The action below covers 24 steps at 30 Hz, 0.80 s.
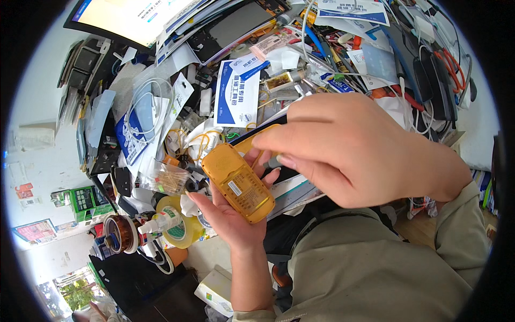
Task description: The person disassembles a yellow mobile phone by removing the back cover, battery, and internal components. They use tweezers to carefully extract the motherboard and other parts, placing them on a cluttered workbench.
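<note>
A yellow mobile phone (pixel 230 167) lies back side up in my left hand (pixel 238 225), its battery compartment uncovered and showing a printed label. A grid of small speaker holes marks its upper end. The left fingers come round from beneath, and the thumb sticks out on the near side. Just right of the phone's upper end, my right hand (pixel 343 150) pinches a yellow back cover (pixel 245 145) between thumb and forefinger. Much of the cover is hidden behind the right fingers.
Loose tools, cables, papers and small parts crowd the workbench. A blue and white printed bag (pixel 236 96) lies beyond the phone. At left stand a roll of yellow tape (pixel 185 228) and a white bottle (pixel 161 221). A lit screen (pixel 134 19) is at the far left.
</note>
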Tool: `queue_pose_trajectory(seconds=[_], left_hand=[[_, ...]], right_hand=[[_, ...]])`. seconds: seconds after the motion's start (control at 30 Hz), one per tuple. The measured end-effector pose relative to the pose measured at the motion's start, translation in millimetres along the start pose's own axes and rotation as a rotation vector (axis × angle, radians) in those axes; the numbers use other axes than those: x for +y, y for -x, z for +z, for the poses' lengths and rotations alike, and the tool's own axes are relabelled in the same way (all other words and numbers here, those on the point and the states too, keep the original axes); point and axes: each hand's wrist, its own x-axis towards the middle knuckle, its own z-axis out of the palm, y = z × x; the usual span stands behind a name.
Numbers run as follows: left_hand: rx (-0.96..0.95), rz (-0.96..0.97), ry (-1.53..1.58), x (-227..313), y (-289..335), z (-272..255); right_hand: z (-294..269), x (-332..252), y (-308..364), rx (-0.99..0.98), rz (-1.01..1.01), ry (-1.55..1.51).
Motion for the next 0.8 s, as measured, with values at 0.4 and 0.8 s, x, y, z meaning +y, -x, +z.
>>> queue_pose_trajectory(seconds=[0.4, 0.8], left_hand=[[0.031, 0.011, 0.171, 2.1, 9.1, 11.8], [-0.066, 0.072, 0.070, -1.6, 14.3, 8.9]], right_hand=[[3.6, -7.1, 1.7, 0.085, -0.094, -0.048], [5.8, -10.0, 3.1, 0.095, -0.132, 0.065]])
